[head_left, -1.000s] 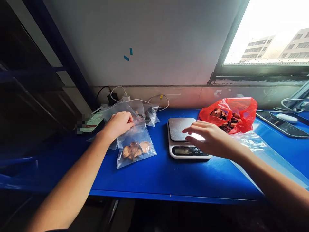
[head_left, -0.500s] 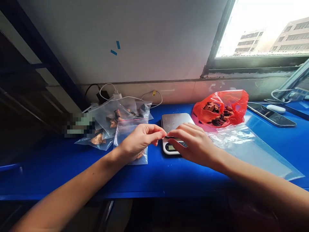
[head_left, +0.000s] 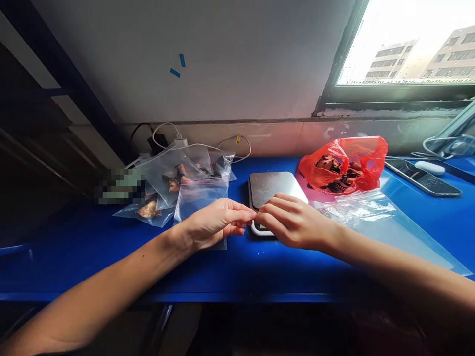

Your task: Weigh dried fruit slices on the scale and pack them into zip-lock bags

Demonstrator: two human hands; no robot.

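Fingertips of my left hand [head_left: 218, 222] and my right hand [head_left: 297, 220] meet in a pinch over the front left of a kitchen scale [head_left: 276, 185]. Whatever is between them, if anything, is too small to make out. The scale's steel plate carries fine specks, and my right hand hides most of its display. Behind my left wrist lies a clear zip bag [head_left: 202, 195], partly covered by the hand. Right of the scale, a red plastic bag [head_left: 374, 153] stands open with dark brown dried pieces [head_left: 336, 173] inside.
Several clear bags with brown dried chunks [head_left: 148, 210] lie at the left. A flat clear bag [head_left: 401, 237] rests on the blue table [head_left: 237, 277] at the right. Further right are a phone [head_left: 426, 178] and a white oval object [head_left: 429, 168]. Cables [head_left: 245, 148] run along the wall.
My right hand's fingers have closed against my left fingertips, where they were more spread before. Both hands sit slightly lower, uncovering more of the scale plate. The camera view has shifted a little.
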